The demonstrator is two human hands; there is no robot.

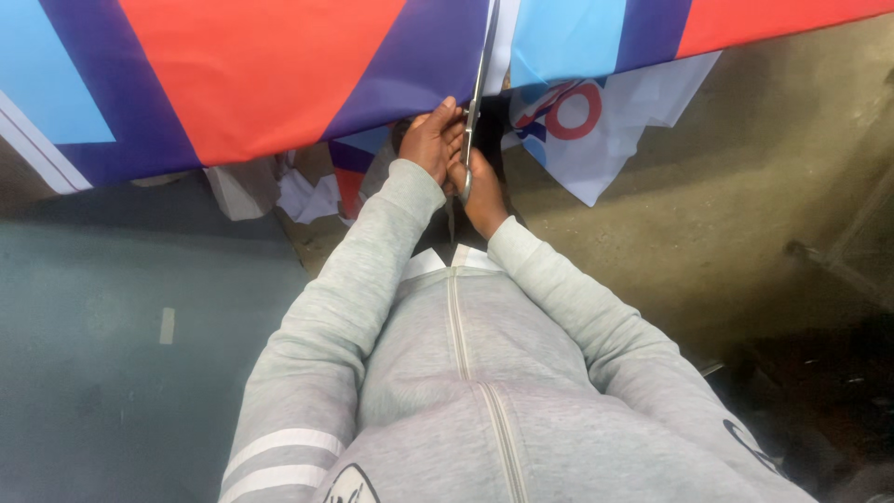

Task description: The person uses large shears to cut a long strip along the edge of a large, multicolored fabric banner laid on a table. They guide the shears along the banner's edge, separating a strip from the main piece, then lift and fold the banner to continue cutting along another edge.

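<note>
A large printed sheet (261,74) in red, purple and light blue stretches across the top of the view. Long metal scissors (478,93) run upward into a slit in it. My right hand (484,191) grips the scissors' handles just below the sheet's edge. My left hand (433,140) presses against the scissors and the sheet's lower edge right beside it. Both arms wear grey sleeves.
Cut scraps of white and coloured sheet (587,130) hang and lie under the sheet's edge. More white scraps (307,196) sit at the left. A dusty concrete floor (745,186) lies at the right, a grey floor (112,326) at the left.
</note>
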